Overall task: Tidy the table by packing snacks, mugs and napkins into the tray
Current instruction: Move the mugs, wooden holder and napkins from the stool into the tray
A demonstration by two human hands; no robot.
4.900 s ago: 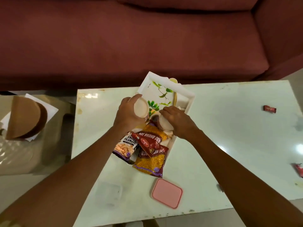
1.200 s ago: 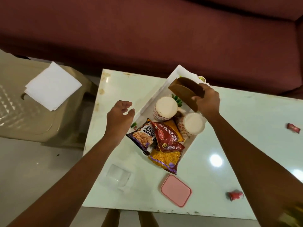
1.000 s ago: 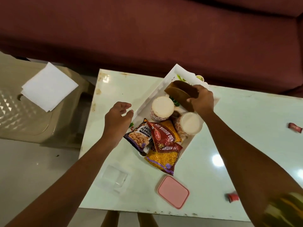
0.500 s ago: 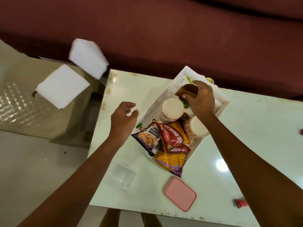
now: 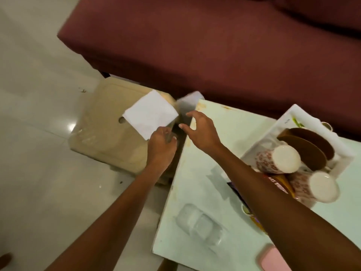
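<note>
Beside the table (image 5: pixel 224 133), over a beige stool (image 5: pixel 101 137), the left hand (image 5: pixel 161 145) pinches a white napkin (image 5: pixel 151 114) by its near corner, its far corner pointing toward the sofa (image 5: pixel 214 45); the right hand (image 5: pixel 201 130) is empty, fingers spread wide.

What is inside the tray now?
The tray holds a far mug and a near mug on their sides, brown plates on edge, and snack packets. The right arm covers most of the packets; their number cannot be told.
</note>
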